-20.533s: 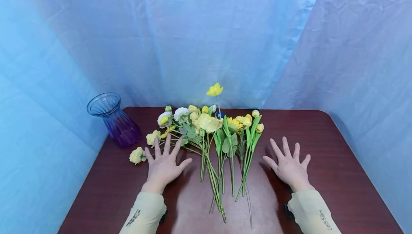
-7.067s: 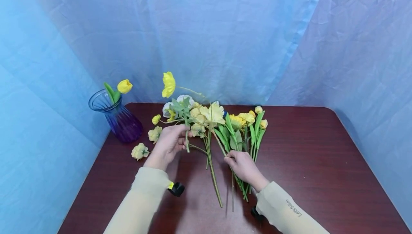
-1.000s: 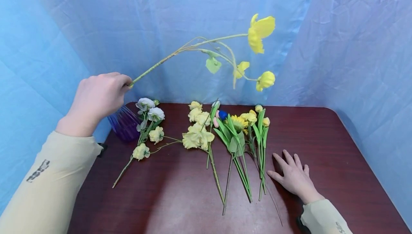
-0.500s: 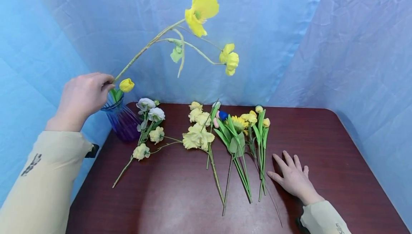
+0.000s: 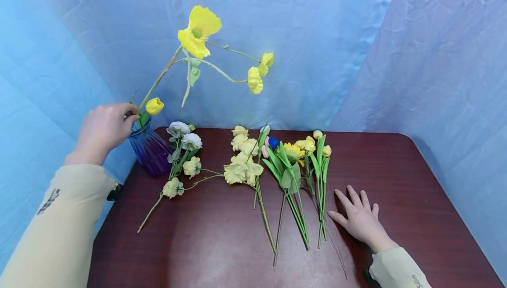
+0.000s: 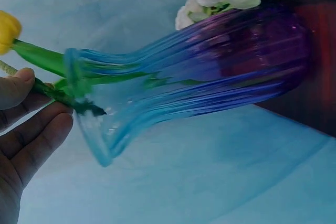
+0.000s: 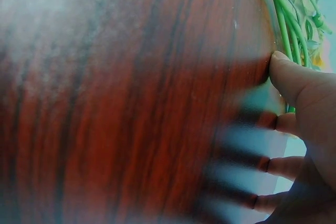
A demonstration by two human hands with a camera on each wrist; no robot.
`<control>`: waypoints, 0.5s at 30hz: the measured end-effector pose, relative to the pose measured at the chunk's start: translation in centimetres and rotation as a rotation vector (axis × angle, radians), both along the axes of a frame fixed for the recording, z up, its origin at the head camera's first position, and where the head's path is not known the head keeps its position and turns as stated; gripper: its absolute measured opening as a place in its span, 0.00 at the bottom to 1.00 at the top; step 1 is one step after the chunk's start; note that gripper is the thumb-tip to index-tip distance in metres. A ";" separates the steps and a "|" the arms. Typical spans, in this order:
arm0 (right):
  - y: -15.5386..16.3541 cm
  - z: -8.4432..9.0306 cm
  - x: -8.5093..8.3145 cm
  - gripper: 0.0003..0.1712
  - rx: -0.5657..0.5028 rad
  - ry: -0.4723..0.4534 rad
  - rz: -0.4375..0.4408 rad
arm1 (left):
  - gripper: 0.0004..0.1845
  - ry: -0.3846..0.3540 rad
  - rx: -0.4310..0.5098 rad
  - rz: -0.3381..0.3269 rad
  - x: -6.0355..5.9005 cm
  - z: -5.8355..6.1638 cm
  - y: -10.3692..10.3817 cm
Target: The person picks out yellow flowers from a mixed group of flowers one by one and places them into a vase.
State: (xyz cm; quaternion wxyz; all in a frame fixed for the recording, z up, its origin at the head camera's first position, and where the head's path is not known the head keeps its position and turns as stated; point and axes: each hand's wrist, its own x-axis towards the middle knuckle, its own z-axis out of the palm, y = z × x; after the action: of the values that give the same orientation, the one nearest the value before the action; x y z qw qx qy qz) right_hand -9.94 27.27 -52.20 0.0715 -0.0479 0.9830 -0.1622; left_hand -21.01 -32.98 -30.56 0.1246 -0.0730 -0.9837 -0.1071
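Note:
My left hand [image 5: 104,130] pinches the stem of a tall yellow poppy [image 5: 200,31] right at the mouth of a blue-purple glass vase [image 5: 150,151]. In the left wrist view, the stem's lower end [image 6: 94,109] is just inside the vase's rim. A yellow tulip [image 5: 155,105] stands in the same vase, its green leaf showing through the glass. The poppy leans right, with two smaller blooms on side branches. On the table's right side rests my right hand [image 5: 359,218], fingers spread, holding nothing, beside the green stems.
White flowers [image 5: 185,134] and pale yellow roses [image 5: 173,187] lie beside the vase. Cream blooms [image 5: 243,167], a sunflower [image 5: 294,152], a blue bloom [image 5: 273,142] and green-stemmed tulips [image 5: 321,182] lie mid-table. Blue cloth [image 5: 253,50] surrounds the dark wooden table [image 5: 222,244].
My left hand has carried the poppy left and then lowered it, so its stem end enters the vase mouth. The poppy has swung more upright. The right hand has stayed put.

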 end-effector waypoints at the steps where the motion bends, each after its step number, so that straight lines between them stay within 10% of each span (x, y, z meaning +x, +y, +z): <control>1: 0.0 0.0 0.0 0.45 0.000 0.000 0.000 | 0.12 -0.012 0.003 0.007 -0.1 -0.2 -0.1; 15: -0.2 0.1 0.0 0.45 -0.002 -0.009 -0.001 | 0.14 -0.127 0.055 0.048 -0.6 -2.1 -1.3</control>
State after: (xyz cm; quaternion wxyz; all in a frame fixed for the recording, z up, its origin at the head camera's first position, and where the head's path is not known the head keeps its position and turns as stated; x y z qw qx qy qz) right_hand -9.91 27.10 -52.07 0.0759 -0.0470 0.9825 -0.1636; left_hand -21.60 -34.31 -32.64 0.0665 -0.0388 -0.9878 -0.1354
